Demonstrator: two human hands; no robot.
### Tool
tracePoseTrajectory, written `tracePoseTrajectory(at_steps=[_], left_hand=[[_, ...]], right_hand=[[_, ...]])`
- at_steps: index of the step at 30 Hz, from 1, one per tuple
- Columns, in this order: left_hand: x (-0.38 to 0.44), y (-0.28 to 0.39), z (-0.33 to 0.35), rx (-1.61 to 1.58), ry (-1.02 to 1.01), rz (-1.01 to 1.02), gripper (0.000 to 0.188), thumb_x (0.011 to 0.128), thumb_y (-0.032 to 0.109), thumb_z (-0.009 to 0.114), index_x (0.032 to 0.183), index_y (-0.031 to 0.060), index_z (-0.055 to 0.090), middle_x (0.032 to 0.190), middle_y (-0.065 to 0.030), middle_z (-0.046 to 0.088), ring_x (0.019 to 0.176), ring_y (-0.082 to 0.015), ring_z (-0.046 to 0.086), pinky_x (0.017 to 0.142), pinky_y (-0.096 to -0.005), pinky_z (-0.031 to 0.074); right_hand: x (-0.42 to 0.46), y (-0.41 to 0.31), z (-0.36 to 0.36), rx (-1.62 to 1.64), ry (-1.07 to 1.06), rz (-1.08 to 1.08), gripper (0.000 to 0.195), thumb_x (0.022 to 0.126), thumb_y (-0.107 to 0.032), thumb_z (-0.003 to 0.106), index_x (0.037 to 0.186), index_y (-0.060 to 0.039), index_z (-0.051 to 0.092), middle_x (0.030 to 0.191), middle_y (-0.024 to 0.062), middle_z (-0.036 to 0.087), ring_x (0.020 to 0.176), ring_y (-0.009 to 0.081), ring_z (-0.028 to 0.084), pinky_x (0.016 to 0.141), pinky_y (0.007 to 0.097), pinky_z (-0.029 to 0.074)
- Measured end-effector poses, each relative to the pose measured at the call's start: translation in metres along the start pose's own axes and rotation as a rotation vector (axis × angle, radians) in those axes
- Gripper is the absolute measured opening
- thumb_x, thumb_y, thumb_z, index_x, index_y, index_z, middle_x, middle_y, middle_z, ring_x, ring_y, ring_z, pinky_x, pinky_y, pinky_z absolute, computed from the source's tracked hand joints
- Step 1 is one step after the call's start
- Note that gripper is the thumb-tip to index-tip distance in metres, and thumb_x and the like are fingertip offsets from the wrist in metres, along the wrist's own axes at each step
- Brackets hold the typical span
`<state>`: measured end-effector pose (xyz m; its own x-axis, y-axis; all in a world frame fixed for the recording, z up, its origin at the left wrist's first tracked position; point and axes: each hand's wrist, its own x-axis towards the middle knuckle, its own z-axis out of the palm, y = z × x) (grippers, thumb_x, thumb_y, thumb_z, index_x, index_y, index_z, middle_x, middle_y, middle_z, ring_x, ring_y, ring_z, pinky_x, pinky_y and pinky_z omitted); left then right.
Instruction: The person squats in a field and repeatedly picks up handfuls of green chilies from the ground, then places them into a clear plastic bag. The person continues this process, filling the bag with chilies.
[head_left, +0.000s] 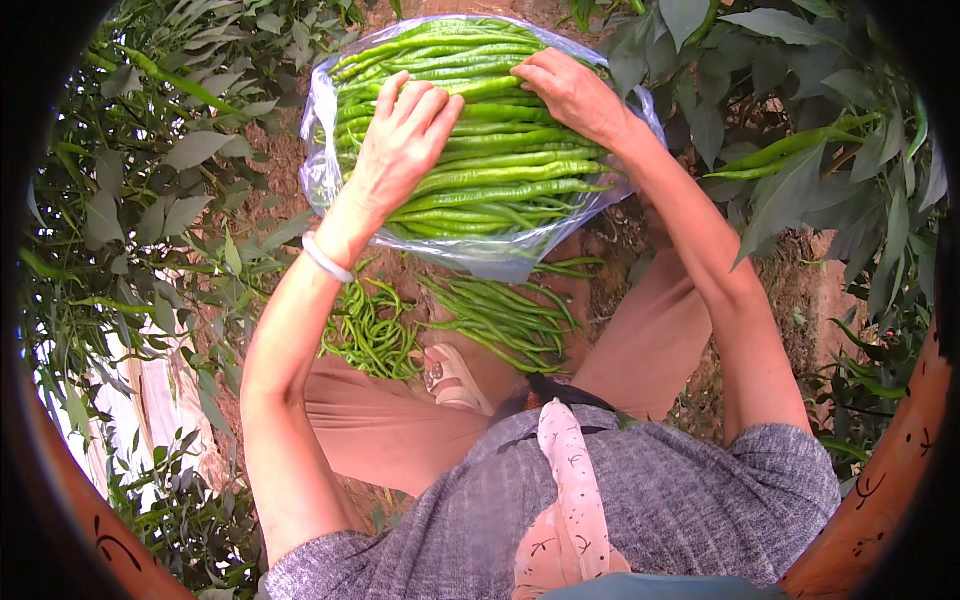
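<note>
Long green chili peppers (510, 176) lie side by side in a clear plastic bag (319, 135), open at the top, in front of me. My left hand (409, 139) is over the left part of the layer, fingers curled down. My right hand (574, 94) is at the upper right, with its fingertips pinched together. One bright green chili pepper (491, 88) spans from the left fingers to the right fingertips, and both hands hold it near its ends. The left fingertips are partly hidden.
Below the bag, a pile of thin, curled green peppers (371, 330) and a bunch of straighter peppers (510, 319) lie on the soil. A sandalled foot (454, 379) is beside them. Leafy pepper plants (180, 150) crowd the left, with more foliage (795, 97) on the right.
</note>
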<state>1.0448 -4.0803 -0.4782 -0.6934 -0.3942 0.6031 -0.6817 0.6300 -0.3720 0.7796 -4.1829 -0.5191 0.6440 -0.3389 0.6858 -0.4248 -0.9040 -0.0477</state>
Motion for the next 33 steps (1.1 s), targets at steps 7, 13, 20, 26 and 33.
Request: tracePoseTrajectory(at_steps=[7, 13, 20, 26, 33], left_hand=[[-0.016, 0.0, 0.011, -0.047, 0.021, -0.127, 0.037, 0.077, 0.006, 0.063, 0.113, 0.0028, 0.069, 0.106, -0.0083, 0.063, 0.103, -0.0256, 0.06, 0.1, -0.0425, 0.043], [-0.028, -0.001, 0.024, -0.257, 0.016, -0.271, 0.029, 0.079, 0.002, 0.068, 0.108, 0.0044, 0.07, 0.1, -0.0098, 0.062, 0.097, -0.0284, 0.059, 0.089, -0.0404, 0.046], [-0.035, 0.008, 0.051, 0.027, -0.129, -0.348, 0.035, 0.094, 0.015, 0.064, 0.128, 0.0037, 0.06, 0.128, -0.0126, 0.058, 0.12, -0.0308, 0.053, 0.104, -0.0514, 0.038], [-0.028, 0.008, 0.031, -0.289, -0.231, -0.548, 0.058, 0.1, 0.028, 0.053, 0.148, 0.0002, 0.041, 0.149, -0.0247, 0.045, 0.14, -0.0399, 0.039, 0.12, -0.0505, 0.023], [-0.095, 0.169, -0.021, -0.576, 0.573, -1.367, 0.017, 0.093, 0.0, 0.049, 0.079, 0.0039, 0.057, 0.068, -0.0047, 0.059, 0.058, -0.0115, 0.051, 0.055, -0.0258, 0.041]], right_hand=[[0.008, -0.016, 0.003, 0.122, -0.028, 0.148, 0.025, 0.086, -0.005, 0.068, 0.111, -0.0008, 0.067, 0.101, 0.0131, 0.063, 0.098, 0.0301, 0.06, 0.085, 0.0397, 0.05], [0.01, -0.03, -0.006, 0.047, -0.093, 0.206, 0.025, 0.092, -0.016, 0.066, 0.114, -0.0042, 0.071, 0.113, 0.0108, 0.059, 0.105, 0.0272, 0.056, 0.093, 0.0409, 0.046], [-0.01, -0.039, 0.063, -0.148, -0.039, 0.193, 0.041, 0.092, -0.026, 0.067, 0.128, -0.0059, 0.061, 0.133, 0.0136, 0.059, 0.119, 0.0326, 0.056, 0.094, 0.0457, 0.046], [0.011, -0.046, 0.021, 0.059, -0.283, 0.301, 0.062, 0.102, -0.043, 0.042, 0.149, -0.0036, 0.039, 0.157, 0.0221, 0.033, 0.148, 0.0395, 0.024, 0.119, 0.0507, 0.022], [-0.086, -0.204, -0.017, 0.535, 0.145, -0.071, 0.013, 0.072, -0.012, 0.066, 0.069, -0.0066, 0.054, 0.063, 0.006, 0.046, 0.054, 0.0251, 0.048, 0.047, 0.0369, 0.042]])
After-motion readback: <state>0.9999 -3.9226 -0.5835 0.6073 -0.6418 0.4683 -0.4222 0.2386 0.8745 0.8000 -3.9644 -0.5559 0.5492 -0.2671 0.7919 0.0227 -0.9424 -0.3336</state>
